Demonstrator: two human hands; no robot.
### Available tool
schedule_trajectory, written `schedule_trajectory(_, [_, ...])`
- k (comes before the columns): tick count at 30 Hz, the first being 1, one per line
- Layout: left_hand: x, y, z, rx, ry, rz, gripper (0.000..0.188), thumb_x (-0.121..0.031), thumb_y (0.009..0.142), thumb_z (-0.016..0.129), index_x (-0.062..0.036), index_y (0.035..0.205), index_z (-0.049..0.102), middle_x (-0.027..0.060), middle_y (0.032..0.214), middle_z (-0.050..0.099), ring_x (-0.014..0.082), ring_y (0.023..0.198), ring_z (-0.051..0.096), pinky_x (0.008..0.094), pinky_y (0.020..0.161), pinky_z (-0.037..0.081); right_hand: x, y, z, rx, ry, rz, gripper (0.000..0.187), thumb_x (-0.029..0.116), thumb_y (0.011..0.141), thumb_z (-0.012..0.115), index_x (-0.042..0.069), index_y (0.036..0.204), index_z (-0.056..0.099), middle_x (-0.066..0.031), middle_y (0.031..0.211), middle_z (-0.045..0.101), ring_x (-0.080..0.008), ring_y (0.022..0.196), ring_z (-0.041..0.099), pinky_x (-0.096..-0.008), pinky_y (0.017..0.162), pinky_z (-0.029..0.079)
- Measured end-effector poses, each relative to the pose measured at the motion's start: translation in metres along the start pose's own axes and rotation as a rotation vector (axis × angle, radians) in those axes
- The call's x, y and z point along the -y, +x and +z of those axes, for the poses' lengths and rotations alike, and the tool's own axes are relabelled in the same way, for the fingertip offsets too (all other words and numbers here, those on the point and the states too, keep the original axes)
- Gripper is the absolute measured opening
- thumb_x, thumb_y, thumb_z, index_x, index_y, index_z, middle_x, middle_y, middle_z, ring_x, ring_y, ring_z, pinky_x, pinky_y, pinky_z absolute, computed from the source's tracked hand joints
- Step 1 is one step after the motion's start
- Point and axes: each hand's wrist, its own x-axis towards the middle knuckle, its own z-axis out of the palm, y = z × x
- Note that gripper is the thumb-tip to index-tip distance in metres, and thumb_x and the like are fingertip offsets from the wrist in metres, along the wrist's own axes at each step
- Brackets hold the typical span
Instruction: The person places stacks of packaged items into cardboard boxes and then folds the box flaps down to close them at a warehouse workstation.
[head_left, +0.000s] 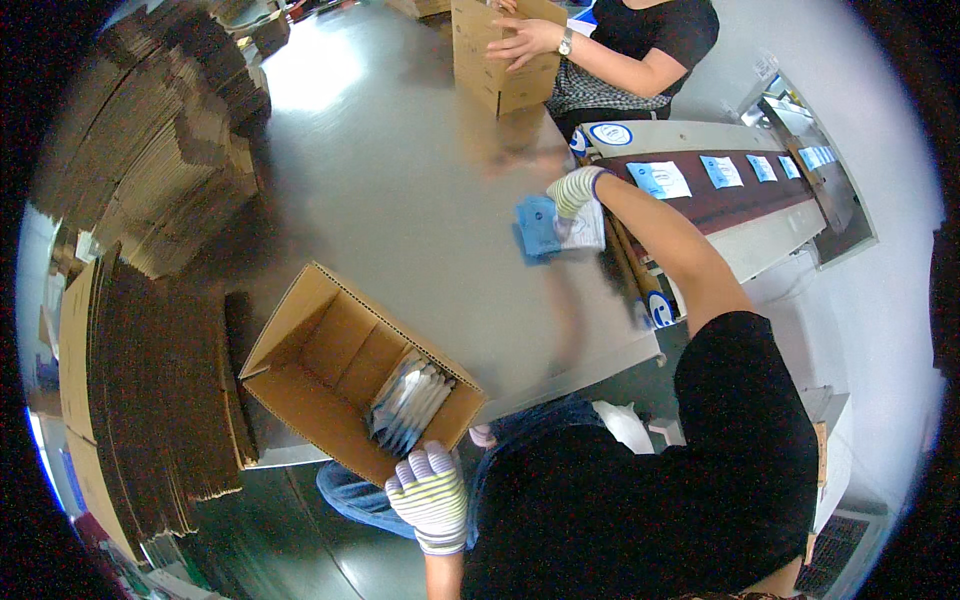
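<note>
My left hand (430,497), in a white glove with coloured stripes, grips the near rim of an open cardboard box (290,335). The box sits tilted at the table's near edge. Several blue-and-silver flat packets (408,405) stand in a row against one inside wall, leaving the rest of the box bare. Out to the right, my right hand (577,193), in a matching glove, is closed on a blue-and-white packet (540,222) just above the table beside the conveyor's end. Its fingertips are partly hidden, and I cannot tell whether it holds more than one.
A conveyor (715,205) with a dark red belt carries several more packets (660,180) at the right. Tall stacks of flattened cardboard (160,390) line the left. Across the grey table (400,190), a co-worker's hand (525,42) holds another cardboard box (510,85).
</note>
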Motion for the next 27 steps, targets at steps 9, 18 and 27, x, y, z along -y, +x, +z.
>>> schedule_trajectory(9, [-0.001, -0.004, 0.004, 0.029, -0.006, -0.048, 0.025, -0.029, 0.076, 0.066, -0.0136, 0.093, 0.055, 0.0016, 0.074, 0.051, 0.0197, 0.066, 0.051, 0.0358, 0.059, 0.036, 0.225, -0.135, -0.016, -0.277, -0.039, 0.07, 0.069, 0.037, 0.057, 0.08, 0.004, 0.112, 0.055, -0.0193, 0.109, 0.059, -0.035, 0.105, 0.057, -0.0471, 0.099, 0.039])
schedule_trajectory(18, [0.008, -0.003, 0.004, 0.041, 0.033, 0.027, 0.022, -0.036, 0.081, 0.057, -0.0148, 0.086, 0.055, -0.0018, 0.071, 0.046, 0.0143, 0.064, 0.047, 0.0322, 0.057, 0.033, 0.29, -0.17, -0.116, -0.646, 1.194, -0.796, 0.061, 0.03, 0.073, 0.075, 0.004, 0.123, 0.051, -0.0159, 0.112, 0.062, -0.0312, 0.101, 0.061, -0.0419, 0.088, 0.049])
schedule_trajectory(27, [0.007, -0.022, 0.014, 0.062, 0.009, 0.064, 0.017, -0.021, 0.077, 0.053, -0.0111, 0.091, 0.056, -0.0001, 0.071, 0.047, 0.0139, 0.062, 0.048, 0.0313, 0.054, 0.036, 0.434, -0.097, -0.165, -0.659, 0.014, -0.449, 0.046, 0.018, 0.083, 0.057, 0.005, 0.126, 0.048, -0.0183, 0.116, 0.056, -0.0317, 0.102, 0.057, -0.0423, 0.088, 0.045])
